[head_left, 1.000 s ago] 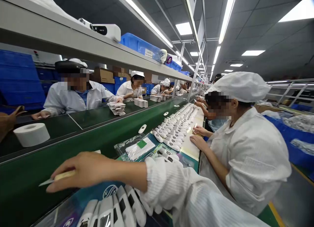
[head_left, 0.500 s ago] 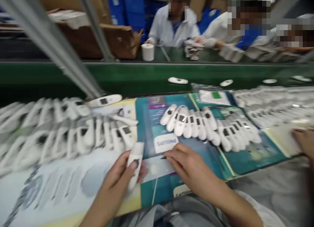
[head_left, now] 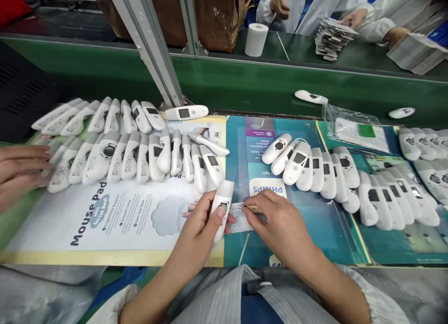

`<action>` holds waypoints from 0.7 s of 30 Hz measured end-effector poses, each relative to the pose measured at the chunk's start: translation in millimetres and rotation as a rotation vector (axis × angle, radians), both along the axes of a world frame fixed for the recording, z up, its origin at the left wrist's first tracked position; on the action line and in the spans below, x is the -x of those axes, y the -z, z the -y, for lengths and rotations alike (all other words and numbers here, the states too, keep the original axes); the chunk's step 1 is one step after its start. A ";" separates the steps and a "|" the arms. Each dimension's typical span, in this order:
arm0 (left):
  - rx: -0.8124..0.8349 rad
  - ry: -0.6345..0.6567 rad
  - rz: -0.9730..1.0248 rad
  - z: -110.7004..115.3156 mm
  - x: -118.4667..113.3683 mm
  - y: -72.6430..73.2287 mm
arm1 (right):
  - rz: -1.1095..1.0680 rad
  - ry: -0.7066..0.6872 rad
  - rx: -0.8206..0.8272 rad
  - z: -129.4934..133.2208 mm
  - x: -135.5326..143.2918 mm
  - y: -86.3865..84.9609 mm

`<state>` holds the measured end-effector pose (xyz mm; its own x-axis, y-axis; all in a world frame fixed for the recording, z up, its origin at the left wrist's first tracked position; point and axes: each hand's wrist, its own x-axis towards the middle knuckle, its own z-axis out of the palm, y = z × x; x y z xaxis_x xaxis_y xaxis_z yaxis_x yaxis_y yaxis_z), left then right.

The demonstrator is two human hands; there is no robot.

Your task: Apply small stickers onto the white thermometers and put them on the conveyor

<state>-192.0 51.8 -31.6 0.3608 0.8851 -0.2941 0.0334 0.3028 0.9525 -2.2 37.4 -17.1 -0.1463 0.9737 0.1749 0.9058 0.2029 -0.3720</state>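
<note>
My left hand (head_left: 201, 226) is closed around a white handheld thermometer (head_left: 221, 207), tilted with its grey-white cap end pointing away from me. The thumb presses beside its dark round opening. Under and beside it lies a small pale sheet (head_left: 240, 220) with rows of tiny round dots. My right hand (head_left: 280, 221) pinches a thin tan pointed tool (head_left: 255, 208), whose tip reaches the upper edge of that sheet. Several more thermometers (head_left: 297, 163) are lined up beyond my right hand. Another double row of thermometers (head_left: 135, 156) spreads to the left.
A co-worker's hand (head_left: 21, 172) is at the left end of the rows. Behind the bench edge runs a green conveyor (head_left: 245, 86) with a few thermometers on it. A metal post (head_left: 150, 48) rises from the bench. Clear plastic bag (head_left: 360, 130) lies right. Co-workers handle papers (head_left: 334, 37) opposite.
The view has swung left and down and become sharper. My right hand's tool now touches the dotted sheet close to the thermometer. A co-worker's hand has come into view at left.
</note>
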 end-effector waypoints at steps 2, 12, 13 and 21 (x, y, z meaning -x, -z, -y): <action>-0.002 -0.001 0.000 0.4 -0.2 2.1 | -0.003 0.012 0.005 -0.8 1.3 1.3; 0.005 -0.005 0.006 0.8 -0.5 2.8 | -0.049 0.047 0.072 -4.1 6.0 4.0; 0.005 -0.001 0.008 0.4 -0.5 1.8 | -0.117 0.057 0.090 -3.9 3.9 2.2; -0.216 0.091 -0.251 -3.7 -3.0 -12.7 | -0.440 -0.045 0.029 0.4 -10.8 -45.0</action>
<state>-188.9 55.5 -18.9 0.3810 0.9042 -0.1932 0.2924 0.0804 0.9529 8.7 37.0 27.8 -0.1060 0.9735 0.2027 0.6506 0.2221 -0.7262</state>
